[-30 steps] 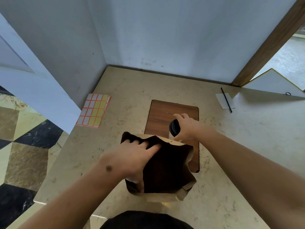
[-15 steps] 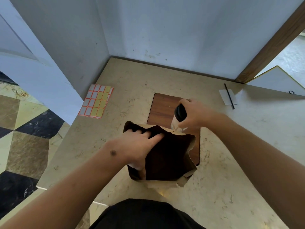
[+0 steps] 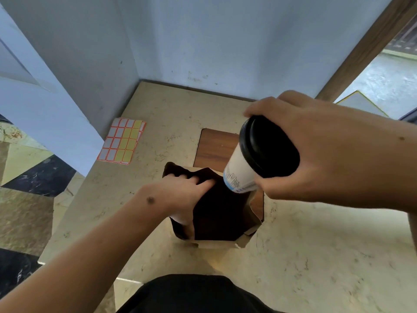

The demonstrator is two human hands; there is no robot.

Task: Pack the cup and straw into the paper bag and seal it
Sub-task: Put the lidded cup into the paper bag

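Observation:
A brown paper bag [image 3: 225, 242] stands open on the marble counter, its mouth facing up. My left hand [image 3: 187, 195] grips the bag's left rim, with the fingers over the edge and the thumb inside. My right hand [image 3: 316, 152] holds a white paper cup [image 3: 241, 170] with a black lid [image 3: 268, 147] in the air. The cup is tilted, its base just above the far right part of the bag's mouth. The straw is hidden behind my right hand and arm.
A wooden board [image 3: 214, 147] lies under and behind the bag. A sheet of orange-edged labels [image 3: 123, 141] lies at the left by the wall. Walls close the counter's back and left; a wooden post [image 3: 361, 50] rises at the right.
My right hand has lifted the cup off the board, up and toward the camera, to above the bag's mouth. My left hand still holds the bag's rim.

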